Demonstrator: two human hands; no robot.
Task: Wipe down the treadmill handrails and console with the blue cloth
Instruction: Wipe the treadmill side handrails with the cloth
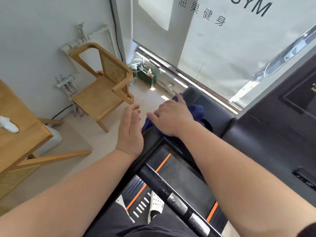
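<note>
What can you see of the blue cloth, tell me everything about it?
The blue cloth is dark blue, soft and thick-looking, like a towel. It lies bunched and creased on the treadmill's black padded rail, near its left front corner. The right hand presses flat on top of it with fingers spread, hiding its middle. Folds stick out on both sides of that hand. The left hand is open close beside it, apparently not touching.

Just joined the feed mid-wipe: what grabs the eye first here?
The right hand pressing the blue cloth flat on the treadmill's black handrail, centre frame. The left hand hovers open beside it, holding nothing. Behind, a wooden chair stands by the wall at left.
</note>
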